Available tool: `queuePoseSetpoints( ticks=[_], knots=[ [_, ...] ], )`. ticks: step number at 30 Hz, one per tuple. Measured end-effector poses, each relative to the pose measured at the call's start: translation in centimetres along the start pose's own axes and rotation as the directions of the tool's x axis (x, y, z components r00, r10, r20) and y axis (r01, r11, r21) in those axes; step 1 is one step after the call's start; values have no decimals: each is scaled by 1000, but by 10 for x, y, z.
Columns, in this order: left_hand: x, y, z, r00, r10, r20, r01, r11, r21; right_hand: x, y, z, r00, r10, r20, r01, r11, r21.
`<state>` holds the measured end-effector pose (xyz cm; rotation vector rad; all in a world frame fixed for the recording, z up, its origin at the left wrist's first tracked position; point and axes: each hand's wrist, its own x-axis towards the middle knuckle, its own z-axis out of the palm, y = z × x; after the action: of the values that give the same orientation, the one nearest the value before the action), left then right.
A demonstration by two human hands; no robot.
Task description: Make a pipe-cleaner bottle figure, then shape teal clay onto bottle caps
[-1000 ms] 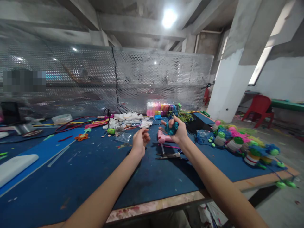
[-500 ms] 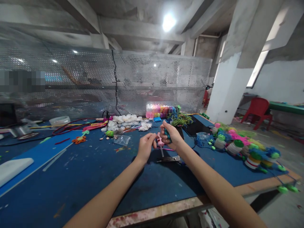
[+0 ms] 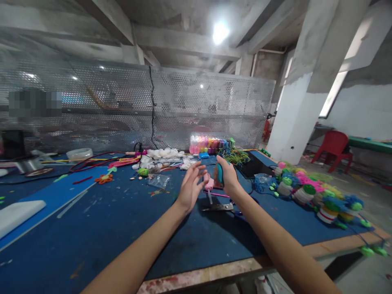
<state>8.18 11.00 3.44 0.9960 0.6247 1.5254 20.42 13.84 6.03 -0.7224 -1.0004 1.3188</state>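
Observation:
My left hand (image 3: 190, 191) is raised over the table with its fingers stretched and spread. Beside its thumb is a pink piece (image 3: 208, 180) on a thin pale stick; whether the thumb touches it I cannot tell. My right hand (image 3: 229, 177), just to the right, is closed around a smooth teal object (image 3: 219, 173), mostly hidden by the fingers. Below the hands lies a pair of scissors (image 3: 218, 207) with dark blue handles, partly behind my right forearm. A thin pink strip (image 3: 221, 195) rests just beyond the blades.
White lumps and caps (image 3: 162, 154), colourful packs (image 3: 208, 143) and tangled green yarn (image 3: 234, 156) line the back. Yarn-topped jars (image 3: 303, 193) crowd the right edge. An orange pipe-cleaner flower (image 3: 103, 179), a clear bag (image 3: 159, 181) and a white block (image 3: 23, 214) lie left.
My left hand's fingers have gone from pinched together to spread apart. More of the teal object shows in my right hand. The view has shifted slightly.

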Motion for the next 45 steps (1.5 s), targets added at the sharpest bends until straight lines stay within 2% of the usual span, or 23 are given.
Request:
queuePoseSetpoints(
  ticks=[2, 3, 5, 7, 8, 9, 11, 12, 14, 15, 17, 19, 20, 21, 23, 25, 27, 29, 31, 38, 45],
  knots=[
    [-2, 4, 0, 990, -125, 69, 135, 975, -174, 2, 4, 0, 994, -86, -64, 86, 996, 0],
    [-3, 6, 0, 976, -188, 109, 209, 949, -235, 3, 5, -1, 995, -94, -33, 94, 996, 2],
    [-3, 10, -2, 946, -279, 166, 318, 898, -304, 4, 9, -3, 983, -134, 123, 144, 986, -80],
    [-1, 13, -5, 925, -328, 192, 378, 850, -367, 3, 13, -5, 930, -217, 297, 306, 904, -298],
    [0, 13, -6, 920, -343, 187, 390, 831, -396, 1, 15, -6, 881, -266, 390, 430, 794, -430],
    [1, 14, -8, 919, -354, 174, 395, 817, -421, -2, 19, -7, 819, -292, 493, 552, 636, -539],
    [5, 13, -10, 929, -355, 107, 363, 812, -457, -9, 27, -4, 691, -237, 683, 720, 304, -624],
    [7, 12, -11, 938, -344, 42, 324, 828, -457, -13, 31, -1, 642, -181, 745, 766, 187, -615],
    [12, 9, -14, 948, -296, -115, 225, 882, -414, -20, 37, 6, 592, -101, 799, 806, 73, -588],
    [14, 8, -16, 947, -263, -182, 179, 907, -380, -23, 39, 9, 595, -95, 798, 803, 60, -592],
    [19, 7, -19, 945, -200, -260, 110, 940, -323, -28, 37, 12, 643, -148, 751, 765, 94, -637],
    [25, 8, -24, 949, -142, -283, 52, 951, -306, -31, 29, 10, 708, -291, 644, 701, 180, -690],
    [28, 10, -27, 949, -113, -294, 20, 954, -300, -30, 23, 7, 725, -384, 571, 673, 222, -706],
    [30, 13, -30, 949, -87, -304, -7, 956, -294, -29, 18, 4, 727, -477, 494, 652, 253, -715],
    [35, 18, -36, 948, -58, -313, -34, 959, -282, -25, 10, -3, 698, -616, 366, 623, 269, -734],
    [37, 23, -40, 947, -52, -317, -37, 962, -269, -19, 8, -9, 673, -659, 335, 595, 214, -775],
    [37, 27, -41, 945, -52, -322, -34, 966, -256, -14, 13, -11, 678, -596, 430, 576, 68, -814],
    [35, 29, -38, 947, -61, -315, -17, 971, -240, -12, 21, -9, 687, -471, 553, 586, -91, -805],
    [33, 30, -35, 951, -84, -296, 20, 977, -214, -13, 29, -6, 691, -372, 620, 606, -170, -777],
    [29, 28, -30, 933, -158, -323, 129, 986, -110, -16, 32, -2, 732, -283, 620, 588, -198, -784],
    [26, 28, -28, 940, -174, -294, 157, 984, -82, -12, 29, -5, 777, -266, 571, 555, -140, -820]
  ],
)
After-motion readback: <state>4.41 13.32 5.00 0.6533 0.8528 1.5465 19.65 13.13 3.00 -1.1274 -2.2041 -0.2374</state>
